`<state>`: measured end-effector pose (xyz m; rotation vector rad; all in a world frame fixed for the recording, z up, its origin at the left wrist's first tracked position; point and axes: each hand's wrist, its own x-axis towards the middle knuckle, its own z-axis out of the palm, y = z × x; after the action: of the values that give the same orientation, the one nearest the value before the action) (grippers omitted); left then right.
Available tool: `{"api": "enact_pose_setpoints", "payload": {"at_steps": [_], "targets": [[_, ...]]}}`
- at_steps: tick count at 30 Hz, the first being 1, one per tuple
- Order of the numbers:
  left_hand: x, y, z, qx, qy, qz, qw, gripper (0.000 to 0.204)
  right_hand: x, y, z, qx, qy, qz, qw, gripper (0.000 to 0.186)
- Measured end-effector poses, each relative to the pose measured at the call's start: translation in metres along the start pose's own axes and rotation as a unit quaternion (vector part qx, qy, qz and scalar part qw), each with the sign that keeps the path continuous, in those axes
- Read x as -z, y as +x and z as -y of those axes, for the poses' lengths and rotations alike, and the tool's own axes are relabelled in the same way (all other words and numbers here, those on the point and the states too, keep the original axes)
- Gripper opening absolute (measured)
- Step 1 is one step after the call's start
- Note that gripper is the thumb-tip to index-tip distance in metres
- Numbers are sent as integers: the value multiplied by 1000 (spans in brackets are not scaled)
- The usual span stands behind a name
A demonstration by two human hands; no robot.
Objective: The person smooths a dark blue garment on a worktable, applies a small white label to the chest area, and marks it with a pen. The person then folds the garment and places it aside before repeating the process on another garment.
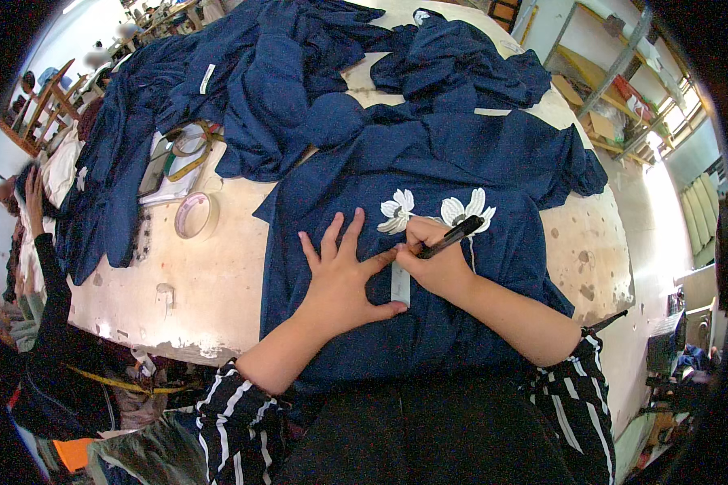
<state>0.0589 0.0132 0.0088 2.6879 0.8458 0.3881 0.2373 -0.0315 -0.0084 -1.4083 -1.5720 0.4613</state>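
A dark navy garment (332, 347) lies spread on the table in front of me, with white embroidered flowers (464, 207) on it. Fingers spread, my left hand (337, 279) rests flat on the cloth. Its thumb and index finger frame a small pale strip (399, 285), label-like or a short template; I cannot tell which. My right hand (437, 263) grips a black pen (453, 236), its cap end pointing up and right. The pen's tip is hidden by my fingers, close to the strip's top end and my left index fingertip.
More navy garments (275, 89) are heaped across the far side. A roll of clear tape (196, 216) stands left of my work, near a yellow tape roll (189, 162). At the left edge is another person's dark sleeve (54, 283). Shelves (607, 89) stand at far right.
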Motion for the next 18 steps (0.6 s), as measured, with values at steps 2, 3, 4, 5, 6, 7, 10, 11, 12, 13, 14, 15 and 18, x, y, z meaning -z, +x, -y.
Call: {"api": "enact_pose_setpoints", "payload": {"at_steps": [2, 3, 4, 5, 6, 7, 10, 11, 12, 13, 14, 15, 18], "targets": [[-1, 0, 0, 4, -1, 0, 1000, 68, -1, 0, -1, 5, -8, -8, 1000, 25], [-1, 0, 0, 3, -1, 0, 1000, 68, -1, 1, 0, -2, 2, -9, 1000, 25], [-1, 0, 0, 3, -1, 0, 1000, 68, -1, 1, 2, -9, 12, -10, 1000, 25], [-1, 0, 0, 3, 1, -1, 1000, 68, -1, 1, 3, -16, 22, -11, 1000, 24], [-1, 0, 1, 2, 2, -2, 1000, 68, -1, 1, 2, -16, 15, -9, 1000, 24], [0, 1, 1, 0, 5, -4, 1000, 68, -1, 1, 2, -15, 9, -8, 1000, 23], [0, 0, 0, 3, 3, -4, 1000, 68, 0, 2, 3, -7, -6, -11, 1000, 23], [0, 1, 0, 2, 5, -1, 1000, 69, 0, 2, 3, -3, -11, -13, 1000, 23], [0, 1, 0, 2, 6, 1, 1000, 70, 1, 1, 3, -35, 27, -28, 999, 23], [1, 1, 0, 2, 8, 3, 1000, 71, 1, 0, 2, -66, 64, -44, 995, 23], [1, 2, 0, 2, 8, 3, 1000, 72, 3, 0, 1, -96, 102, -59, 988, 24], [1, 1, 0, 2, 8, 3, 1000, 72, 6, 1, -1, -118, 158, -70, 978, 25], [2, 1, 0, 4, 8, 5, 1000, 75, 20, 10, -2, -197, 348, -83, 913, 27]]}}
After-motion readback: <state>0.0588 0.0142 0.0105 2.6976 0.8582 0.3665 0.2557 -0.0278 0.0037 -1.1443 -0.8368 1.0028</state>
